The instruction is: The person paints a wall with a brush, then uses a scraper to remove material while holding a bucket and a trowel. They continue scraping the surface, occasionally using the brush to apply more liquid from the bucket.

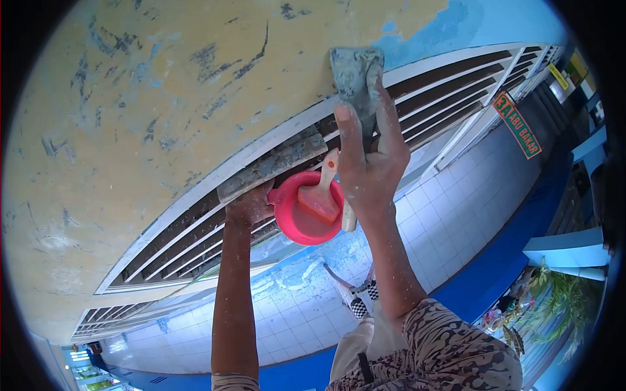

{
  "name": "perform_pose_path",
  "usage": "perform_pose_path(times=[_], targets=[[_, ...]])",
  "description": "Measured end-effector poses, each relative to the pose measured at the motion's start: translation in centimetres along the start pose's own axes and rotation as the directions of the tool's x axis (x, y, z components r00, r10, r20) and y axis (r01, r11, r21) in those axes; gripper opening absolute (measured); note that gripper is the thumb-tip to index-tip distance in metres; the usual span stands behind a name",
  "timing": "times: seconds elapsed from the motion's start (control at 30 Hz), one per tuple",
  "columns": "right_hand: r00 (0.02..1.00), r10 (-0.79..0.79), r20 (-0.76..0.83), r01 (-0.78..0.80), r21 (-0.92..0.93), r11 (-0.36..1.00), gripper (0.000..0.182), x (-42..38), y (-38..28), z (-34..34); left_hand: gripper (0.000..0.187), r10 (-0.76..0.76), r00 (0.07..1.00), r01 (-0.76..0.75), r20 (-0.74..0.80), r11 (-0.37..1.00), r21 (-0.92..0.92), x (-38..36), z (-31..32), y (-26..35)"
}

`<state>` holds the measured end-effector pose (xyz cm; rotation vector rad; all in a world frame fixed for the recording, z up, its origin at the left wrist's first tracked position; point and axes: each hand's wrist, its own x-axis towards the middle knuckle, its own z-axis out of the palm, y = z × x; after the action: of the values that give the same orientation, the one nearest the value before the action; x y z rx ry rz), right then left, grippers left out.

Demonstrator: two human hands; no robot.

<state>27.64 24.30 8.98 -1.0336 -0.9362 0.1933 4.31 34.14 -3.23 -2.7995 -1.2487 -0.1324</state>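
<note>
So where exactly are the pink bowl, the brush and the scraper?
Pink bowl [285, 218]: head view, on its side wall.
Brush [328, 171]: head view, on its pale handle.
Scraper [351, 75]: head view, on its smeared blade.

Both arms [235, 293] reach up, right hand [372, 156] higher, left hand [250, 205] lower, both gripping.

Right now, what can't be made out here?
- Left hand's full grip: head view, behind board and bowl.
- Scraper's mid-handle: head view, covered by right hand.
- Yellow sign's wording: head view, too small.
- Space behind vent: head view, slats and darkness.
</note>
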Motion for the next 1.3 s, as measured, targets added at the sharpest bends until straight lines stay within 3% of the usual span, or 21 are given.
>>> perform_pose_path(times=[0.03,0.1,0.13,0.23,0.3,0.37,0.5,0.67,0.77,0.83,0.87,0.9,0.93,0.97,1.03,1.07,1.1,1.13,1.17,1.23,1.3], targets=[[1.000,-0.010,-0.003,0.010,0.007,1.000,0.052,-0.5,0.3,0.1,0.074,0.001,1.000,-0.001,-0.010,1.000,0.007,0.0,-0.2,-0.2],[0.977,-0.209,0.038,0.212,-0.163,0.964,0.054,-1.6,0.6,0.1,0.078,0.111,0.988,-0.098,-0.107,0.988,0.121,0.2,-0.2,-0.2],[0.996,-0.040,0.077,0.051,-0.141,0.989,0.055,-1.6,0.1,-0.2,0.081,0.143,0.969,-0.113,-0.199,0.981,0.156,0.2,-0.1,0.0],[0.999,0.048,0.002,-0.048,-0.024,0.999,0.054,1.2,-0.9,-1.0,0.084,0.100,0.981,-0.079,-0.165,0.988,0.132,-0.1,0.1,-0.1],[0.983,0.179,0.040,-0.180,0.025,0.983,0.054,1.0,-1.4,-1.3,0.083,0.101,0.983,-0.082,-0.156,0.989,0.121,-0.3,0.6,-0.2],[0.992,-0.120,0.038,0.122,-0.073,0.990,0.054,-0.2,0.9,-1.4,0.083,0.106,0.981,-0.087,-0.164,0.989,0.120,0.1,0.3,-0.6],[0.999,0.006,0.041,-0.004,-0.057,0.998,0.057,-0.4,0.1,-1.1,0.077,0.111,0.979,-0.099,-0.173,0.992,0.075,0.2,0.4,-0.2],[0.987,-0.114,-0.113,0.099,-0.130,0.987,0.051,-0.7,0.2,1.0,0.075,0.100,0.974,-0.088,-0.205,0.994,0.064,0.1,-0.1,0.2],[0.990,-0.065,-0.124,0.040,-0.196,0.980,0.048,1.3,-0.2,-0.5,0.076,0.106,0.973,-0.086,-0.207,0.991,0.101,0.2,-0.7,0.5],[0.973,0.203,-0.109,-0.210,-0.055,0.976,0.049,2.5,-2.1,-1.5,0.077,0.015,0.999,-0.013,-0.047,0.998,0.054,0.0,-1.3,0.7],[0.943,0.322,-0.083,-0.322,0.016,0.947,0.050,3.1,-2.6,-1.7,0.077,0.013,0.999,-0.011,-0.052,0.999,0.051,0.0,-1.1,0.5],[0.946,0.314,-0.084,-0.314,0.014,0.949,0.050,2.6,-1.1,-1.0,0.087,0.013,1.000,-0.011,-0.018,0.993,0.114,0.1,-0.6,0.1],[0.983,-0.025,-0.184,0.008,-0.091,0.996,0.050,1.4,1.8,0.2,0.097,0.016,1.000,-0.019,0.020,0.984,0.178,0.3,-0.2,-0.2],[0.901,-0.362,-0.240,0.312,-0.222,0.924,0.050,0.8,3.5,0.7,0.097,0.023,1.000,-0.026,0.019,0.984,0.178,0.4,0.0,-0.1],[0.876,-0.419,-0.238,0.352,-0.279,0.893,0.052,2.6,2.1,-0.8,0.093,0.073,0.989,-0.052,-0.129,0.986,0.159,0.2,0.2,-0.3],[0.980,-0.022,-0.196,0.004,-0.093,0.996,0.055,4.2,-1.4,-2.3,0.093,0.075,0.989,-0.054,-0.126,0.986,0.160,0.3,0.0,-0.2],[0.924,0.373,-0.077,-0.369,0.064,0.927,0.058,4.9,-3.3,-2.9,0.092,0.018,0.999,-0.014,-0.032,0.992,0.122,0.2,-0.5,-0.1],[0.925,0.374,-0.073,-0.370,0.059,0.927,0.058,4.2,-2.6,-2.5,0.090,-0.038,0.998,0.033,0.058,0.996,0.084,0.2,-0.8,0.2],[0.972,0.190,-0.138,-0.199,-0.051,0.979,0.054,3.1,-1.0,-1.7,0.090,-0.037,0.998,0.034,0.049,0.996,0.077,0.2,-0.6,0.2],[0.954,-0.210,-0.212,0.144,-0.291,0.946,0.048,2.0,1.0,-0.6,0.076,0.130,0.966,-0.111,-0.222,0.989,0.098,0.2,-0.2,-0.1],[0.963,-0.161,-0.215,0.115,-0.208,0.971,0.046,2.7,0.1,-1.4,0.075,0.145,0.962,-0.124,-0.230,0.987,0.102,0.2,-0.4,0.0]])
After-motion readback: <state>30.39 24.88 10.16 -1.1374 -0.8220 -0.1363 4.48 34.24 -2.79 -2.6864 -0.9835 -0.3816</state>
